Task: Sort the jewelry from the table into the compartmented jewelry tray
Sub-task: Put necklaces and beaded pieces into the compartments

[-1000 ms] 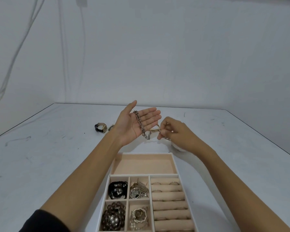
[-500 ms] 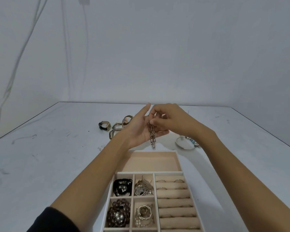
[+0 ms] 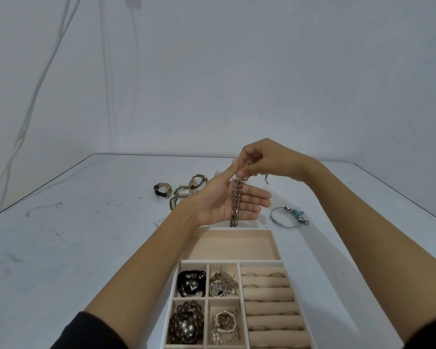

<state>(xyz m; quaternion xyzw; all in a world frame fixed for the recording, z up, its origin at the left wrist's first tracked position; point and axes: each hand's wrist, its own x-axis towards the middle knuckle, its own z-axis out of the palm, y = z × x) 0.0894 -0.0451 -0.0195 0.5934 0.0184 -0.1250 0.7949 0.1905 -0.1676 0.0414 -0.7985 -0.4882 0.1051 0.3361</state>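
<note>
I count one white compartmented jewelry tray [image 3: 230, 261]: one long section, four small squares, one ring-roll block. On the white table [image 3: 86, 222], three watches: black-strap watch [image 3: 162, 190], silver rectangular watch [image 3: 183, 192], brown-strap watch [image 3: 198, 181]. One bronze chain-link bracelet [image 3: 237, 200]. One silver wire bangle with blue charm [image 3: 286, 217]. In the tray: black bead bracelet [image 3: 191, 283], brown bead bracelet [image 3: 185, 322], two thin rings [image 3: 249, 274] on the top roll.
</note>
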